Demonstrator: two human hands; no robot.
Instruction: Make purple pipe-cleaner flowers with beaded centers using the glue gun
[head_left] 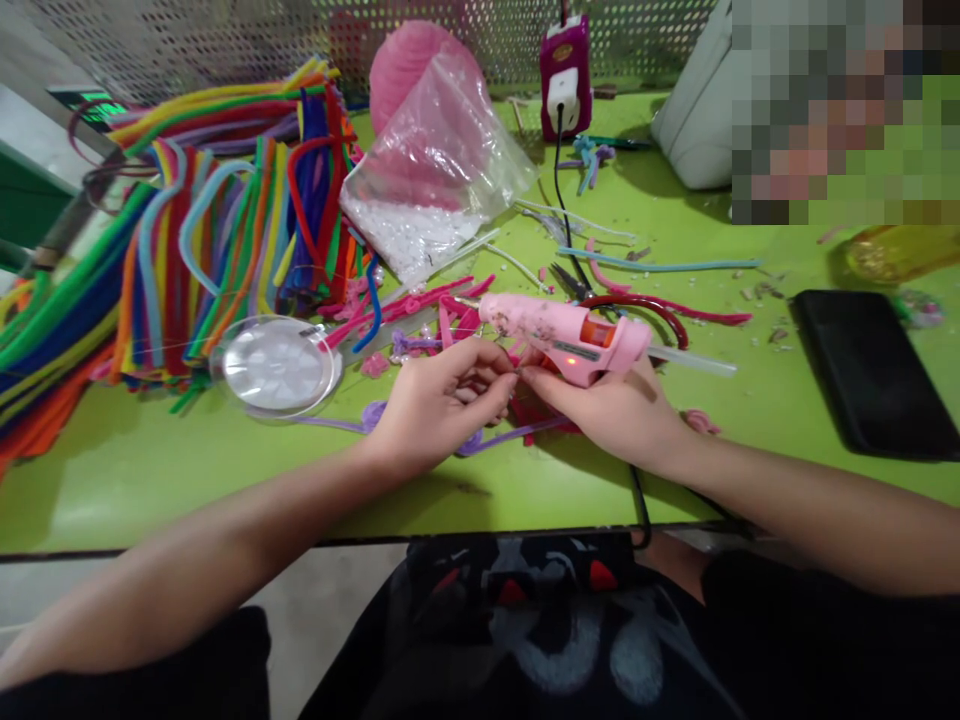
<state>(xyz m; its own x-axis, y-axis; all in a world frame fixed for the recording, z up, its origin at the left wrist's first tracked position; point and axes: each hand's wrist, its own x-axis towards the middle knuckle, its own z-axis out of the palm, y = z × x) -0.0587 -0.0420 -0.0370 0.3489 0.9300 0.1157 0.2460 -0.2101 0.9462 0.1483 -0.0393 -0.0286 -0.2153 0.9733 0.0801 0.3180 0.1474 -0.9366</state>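
My left hand (442, 400) is closed, its thumb and fingertips pinched together over something too small to make out. Close against it, my right hand (630, 410) is curled around the handle of a pink hot glue gun (562, 335), which the palm mostly hides. The gun's nozzle points left, a small orange light glows on its side, and a clear glue stick (697, 362) sticks out behind. Below my fingertips lies a purple pipe cleaner (517, 433) with coiled parts. Pink pipe cleaners (420, 298) lie just beyond my hands, beside red-handled pliers (645, 305).
Bundles of coloured pipe cleaners (217, 250) fill the left side, with a spool of clear line (277, 365) before them. Behind are a bag of white beads (420, 230), a pink ball-shaped object (405, 75) and a purple power socket (564, 75). A black phone (874, 375) lies right.
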